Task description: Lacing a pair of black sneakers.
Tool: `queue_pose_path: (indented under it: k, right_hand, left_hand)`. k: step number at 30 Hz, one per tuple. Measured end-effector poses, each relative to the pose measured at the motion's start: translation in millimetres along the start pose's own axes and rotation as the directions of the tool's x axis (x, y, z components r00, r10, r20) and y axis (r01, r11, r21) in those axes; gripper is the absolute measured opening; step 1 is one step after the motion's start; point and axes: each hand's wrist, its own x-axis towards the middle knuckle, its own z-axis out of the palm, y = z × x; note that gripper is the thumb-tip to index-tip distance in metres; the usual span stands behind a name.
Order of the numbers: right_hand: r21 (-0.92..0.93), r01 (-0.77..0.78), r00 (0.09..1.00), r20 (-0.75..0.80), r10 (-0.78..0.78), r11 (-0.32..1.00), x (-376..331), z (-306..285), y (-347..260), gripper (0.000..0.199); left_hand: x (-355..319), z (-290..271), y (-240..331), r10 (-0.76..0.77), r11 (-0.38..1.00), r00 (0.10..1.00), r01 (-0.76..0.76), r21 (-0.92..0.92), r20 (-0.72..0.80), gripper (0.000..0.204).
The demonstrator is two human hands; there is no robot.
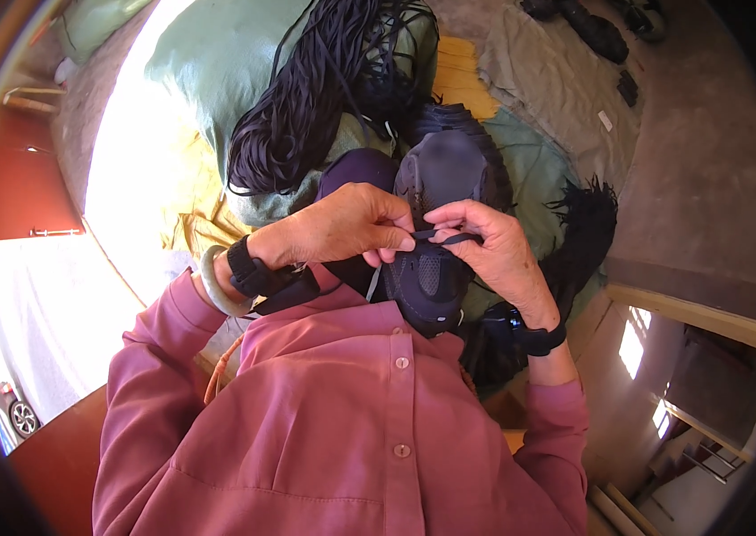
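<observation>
Pink shirtfront is seen closest; beyond it, a dark lace is pinched by left hand and right hand, probably for tautness, over a dark shoe; black laces are draped across a green sack, perhaps for easy reach.

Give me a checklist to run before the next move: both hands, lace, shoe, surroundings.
1. Left hand grips the dark lace: ok, pinched between thumb and fingers.
2. Right hand grips the lace: ok, pinched at the fingertips.
3. Dark shoe fully in view: not ok, the hands and lace partly cover it.
4. Lace seated in the shoe's eyelets: cannot tell, hidden around the fingers.
5. Bundle of black laces apart from both hands: ok, it lies beyond the left hand on the green sack.
</observation>
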Motion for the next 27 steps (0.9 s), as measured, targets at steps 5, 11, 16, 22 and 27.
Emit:
queue_pose_path:
  k: [5,11,16,22,27]
  right_hand:
    - [0.018,-0.033,0.999,-0.016,0.033,0.999,0,-3,8,0.024]
    - [-0.065,-0.006,1.0,0.008,0.007,0.998,2,5,2,0.016]
    - [-0.113,-0.033,0.999,-0.017,0.032,0.993,0,5,3,0.017]
    - [0.023,-0.075,0.994,-0.079,0.077,0.997,-6,5,13,0.02]
    - [-0.203,0.041,0.99,-0.125,-0.068,0.978,-10,6,0,0.017]
  left_hand:
    - [-9,-2,-8,-0.084,0.989,0.996,0.079,0.122,0.035,0.018]
    - [-1,7,-11,0.022,0.991,1.0,-0.023,0.13,0.011,0.02]
    - [2,10,-11,0.048,0.985,0.999,-0.044,0.167,-0.018,0.022]
    - [-2,23,-17,-0.042,0.999,0.99,0.038,-0.032,-0.134,0.018]
    - [2,31,-43,0.05,0.999,0.974,-0.053,-0.006,-0.22,0.016]
